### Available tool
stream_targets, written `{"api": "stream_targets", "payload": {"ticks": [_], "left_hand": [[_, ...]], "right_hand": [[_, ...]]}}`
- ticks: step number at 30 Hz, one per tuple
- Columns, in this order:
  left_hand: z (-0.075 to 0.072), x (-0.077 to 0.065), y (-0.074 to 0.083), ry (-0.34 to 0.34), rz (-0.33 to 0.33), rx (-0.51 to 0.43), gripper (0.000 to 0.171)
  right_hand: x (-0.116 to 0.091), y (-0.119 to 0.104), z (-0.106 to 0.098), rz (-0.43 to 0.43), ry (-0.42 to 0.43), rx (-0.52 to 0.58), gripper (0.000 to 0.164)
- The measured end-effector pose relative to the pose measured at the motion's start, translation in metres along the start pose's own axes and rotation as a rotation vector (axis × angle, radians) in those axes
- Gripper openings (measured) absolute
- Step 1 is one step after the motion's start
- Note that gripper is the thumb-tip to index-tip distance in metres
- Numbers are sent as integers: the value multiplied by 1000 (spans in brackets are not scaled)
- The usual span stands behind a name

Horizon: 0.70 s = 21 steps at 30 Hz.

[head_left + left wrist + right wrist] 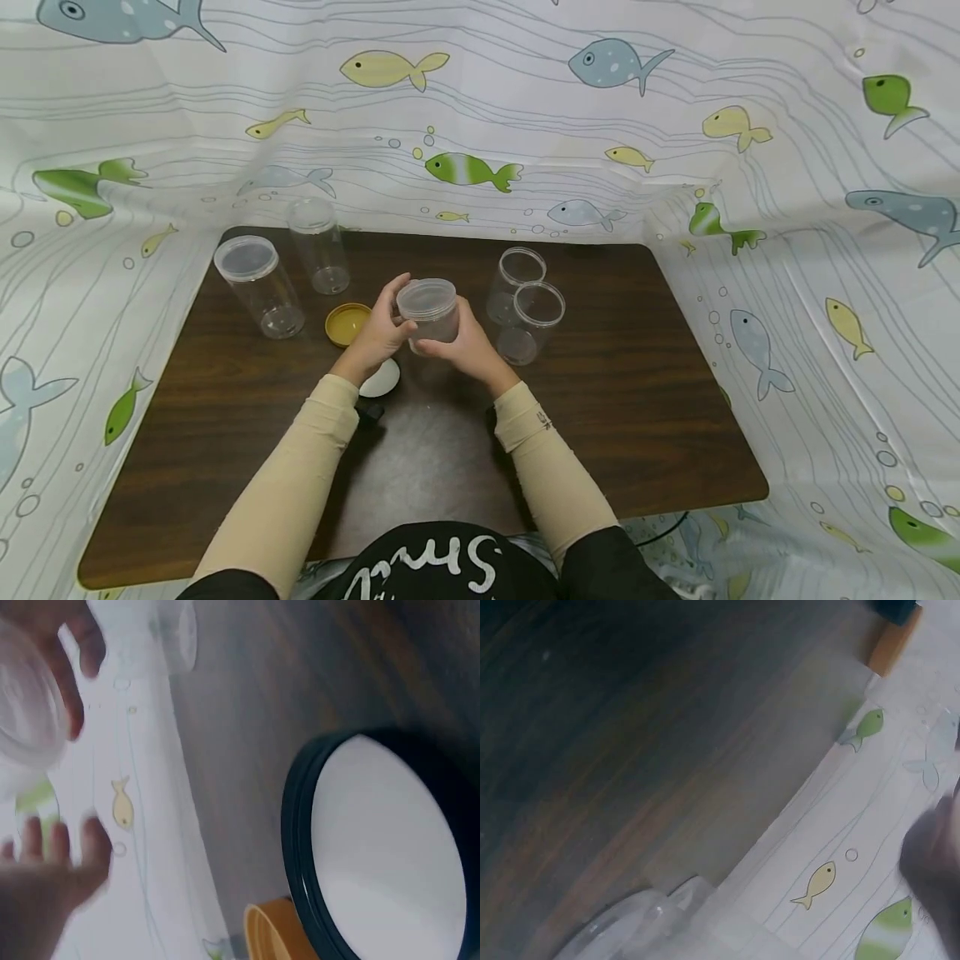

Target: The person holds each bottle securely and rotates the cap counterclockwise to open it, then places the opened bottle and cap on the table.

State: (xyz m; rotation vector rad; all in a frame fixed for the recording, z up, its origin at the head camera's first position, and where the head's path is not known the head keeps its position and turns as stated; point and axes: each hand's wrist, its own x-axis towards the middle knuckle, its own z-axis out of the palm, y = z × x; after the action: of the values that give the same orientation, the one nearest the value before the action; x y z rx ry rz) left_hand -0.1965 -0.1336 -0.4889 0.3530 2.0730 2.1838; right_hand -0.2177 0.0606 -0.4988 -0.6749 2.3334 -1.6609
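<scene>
A short clear plastic jar (437, 325) with a translucent ribbed lid (426, 298) is up in front of the body, above the table. The right hand (471, 343) grips it from the right, thumb across the front. Around its left side is the left hand (382, 329); in the left wrist view the left hand (56, 874) is blurred, its fingers spread and apart from the jar (26, 697). Below the left wrist lies a black-rimmed lid with a white face (386, 847), beside a gold lid (348, 323). The right wrist view catches only a blurred hand part (934, 859).
Two tall clear jars, one nearer (264, 292) and one farther (321, 246), stand with lids on at the back left. Two lidless clear jars (537, 310) stand close together right of the hands. A fish-print sheet (480, 108) surrounds the brown table (637, 400).
</scene>
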Motion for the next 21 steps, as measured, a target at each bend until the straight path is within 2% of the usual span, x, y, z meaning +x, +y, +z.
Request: {"api": "stream_targets", "payload": {"ticks": [3,6,8,12,15,17,21], "left_hand": [[-8,0,-3,-92,28,-100,140],[-13,0,-5,-192,38,-169,135],[-14,-1,-5,-256,44,-177,132],[-14,-1,-3,-359,49,-210,133],[-13,-1,-1,-361,45,-212,126],[-12,-1,-2,-338,47,-202,121],[-10,-1,-3,-282,48,-194,113]], "right_hand": [[-2,-2,-5,17,-139,192,95],[-3,-2,-7,26,-292,343,114],[-5,-3,-7,36,-359,376,128],[-6,-3,-9,46,-423,391,131],[-6,-1,-10,54,-427,391,131],[-6,-1,-10,46,-421,392,128],[-4,0,-10,5,-390,377,111]]}}
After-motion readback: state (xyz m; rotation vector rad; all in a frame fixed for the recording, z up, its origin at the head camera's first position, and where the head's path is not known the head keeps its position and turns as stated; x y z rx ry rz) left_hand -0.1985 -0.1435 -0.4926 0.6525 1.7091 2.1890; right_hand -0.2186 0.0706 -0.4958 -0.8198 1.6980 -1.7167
